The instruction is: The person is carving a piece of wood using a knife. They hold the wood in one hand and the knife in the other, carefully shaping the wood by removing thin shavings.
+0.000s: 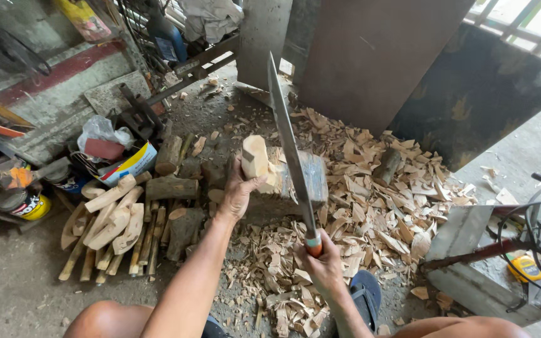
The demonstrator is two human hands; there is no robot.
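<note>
My left hand (pixel 238 191) grips a pale, partly carved piece of wood (pixel 255 156), holding it upright on a worn chopping block (pixel 311 178). My right hand (pixel 322 263) is closed around the orange handle of a long machete (pixel 288 141). Its blade points up and away, raised just right of the wood piece and above the block. My knees show at the bottom edge, and a dark sandal (pixel 365 297) is on my right foot.
Wood chips (pixel 377 206) cover the ground to the right and in front. A stack of cut sticks and shaped blanks (pixel 120 225) lies at left, beside paint cans (pixel 29 203) and clutter. A metal sheet (pixel 370 56) leans behind. A metal frame (pixel 489 250) stands at right.
</note>
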